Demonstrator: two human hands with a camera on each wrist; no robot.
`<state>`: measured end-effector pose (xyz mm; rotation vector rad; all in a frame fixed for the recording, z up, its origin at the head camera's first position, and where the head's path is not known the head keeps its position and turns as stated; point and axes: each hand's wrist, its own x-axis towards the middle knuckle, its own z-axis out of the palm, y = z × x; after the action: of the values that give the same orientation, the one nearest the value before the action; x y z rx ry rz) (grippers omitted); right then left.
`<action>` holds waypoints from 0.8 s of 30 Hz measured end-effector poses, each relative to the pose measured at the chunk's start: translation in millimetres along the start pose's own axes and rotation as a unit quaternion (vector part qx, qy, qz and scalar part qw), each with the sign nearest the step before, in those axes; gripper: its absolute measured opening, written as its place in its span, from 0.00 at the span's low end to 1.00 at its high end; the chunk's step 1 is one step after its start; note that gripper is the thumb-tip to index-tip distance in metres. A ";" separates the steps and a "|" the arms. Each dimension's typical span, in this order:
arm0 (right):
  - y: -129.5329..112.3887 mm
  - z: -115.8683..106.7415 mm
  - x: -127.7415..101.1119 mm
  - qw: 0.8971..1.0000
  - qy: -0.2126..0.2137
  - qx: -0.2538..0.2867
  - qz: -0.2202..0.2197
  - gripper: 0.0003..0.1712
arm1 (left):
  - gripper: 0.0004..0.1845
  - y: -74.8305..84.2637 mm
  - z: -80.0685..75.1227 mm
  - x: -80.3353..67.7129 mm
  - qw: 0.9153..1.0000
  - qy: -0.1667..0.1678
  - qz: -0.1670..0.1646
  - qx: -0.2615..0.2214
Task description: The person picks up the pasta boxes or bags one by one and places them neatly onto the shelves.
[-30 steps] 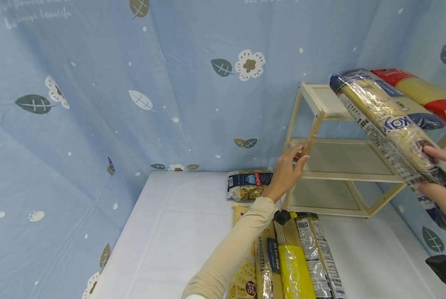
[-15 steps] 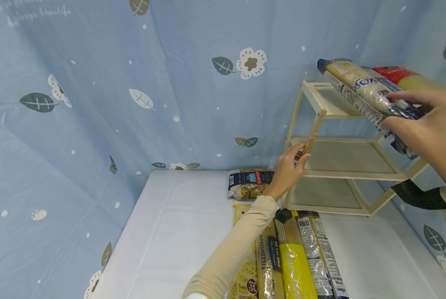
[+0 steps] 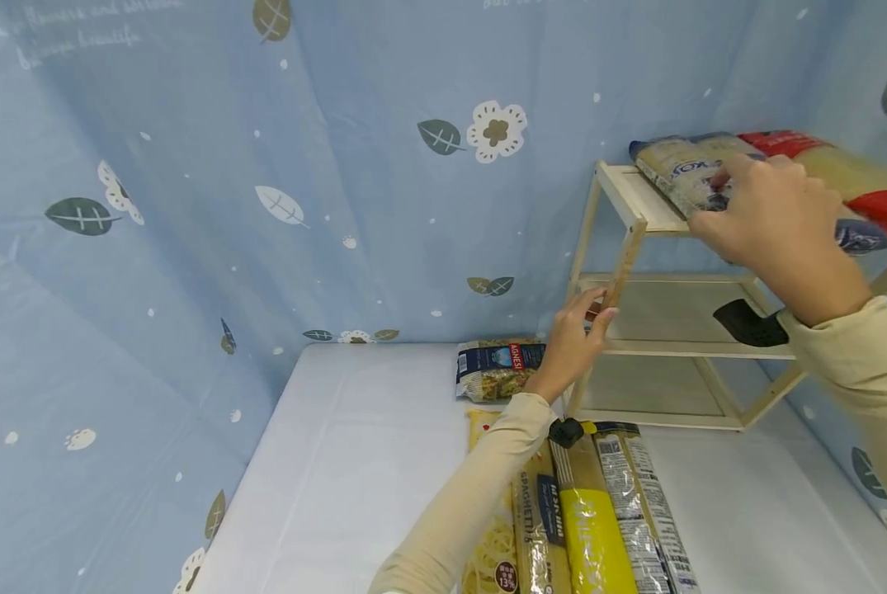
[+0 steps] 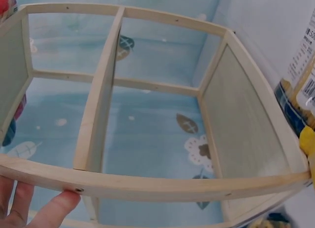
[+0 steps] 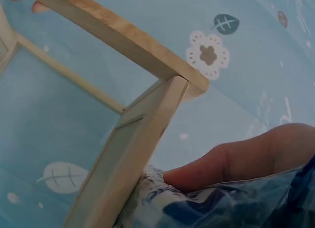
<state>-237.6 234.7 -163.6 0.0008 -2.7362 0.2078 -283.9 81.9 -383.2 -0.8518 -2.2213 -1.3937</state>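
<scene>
A small wooden shelf rack (image 3: 681, 313) stands at the right in the head view. My left hand (image 3: 573, 338) grips its front left post, with thumb and fingers also visible on the wood in the left wrist view. Above the rack's top board, my right hand (image 3: 780, 223) pinches a clear and blue pasta packet (image 3: 666, 161), which lies along the left part of that board. In the right wrist view the thumb (image 5: 211, 169) presses on the packet's wrapper. Beside it are another blue-ended packet (image 3: 859, 238) and a red-ended packet (image 3: 807, 157), partly hidden by the right hand.
Several long pasta packets lie side by side before the rack, among them a yellow one (image 3: 595, 536) and a spaghetti packet (image 3: 535, 511). A short pasta bag (image 3: 498, 369) lies at the back of the white table (image 3: 354, 445). A blue patterned cloth (image 3: 369, 206) hangs behind.
My right hand has carried the packet leftward and lowered it from a tilted position onto the rack's top board. The left hand keeps its grip on the post.
</scene>
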 end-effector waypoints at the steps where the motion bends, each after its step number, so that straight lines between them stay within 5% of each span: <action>1: -0.2 0.8 0.7 1.000 -0.004 0.000 0.000 0.28 | 0.21 -0.4 -0.4 0.2 1.000 -0.001 0.000 0.000; 6: -1.7 7.1 7.1 1.000 0.004 0.010 -0.005 0.27 | 0.21 0.8 -4.3 0.6 1.000 -0.004 -0.005 0.000; 12: -2.9 15.0 11.9 0.999 0.026 -0.001 -0.023 0.14 | 0.21 0.5 -3.9 0.1 1.000 -0.001 0.004 0.002; 18: -5.5 19.4 7.9 0.999 -0.015 -0.038 -0.012 0.18 | 0.21 -0.5 -4.7 0.0 1.000 -0.002 -0.004 0.000; 24: -7.7 23.7 1.2 0.999 0.018 -0.023 -0.034 0.10 | 0.21 -1.5 -3.9 1.3 1.000 0.002 0.009 0.007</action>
<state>-247.7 223.7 -183.6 0.0754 -2.7001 0.1236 -285.9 78.3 -381.7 -0.8606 -2.2133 -1.3684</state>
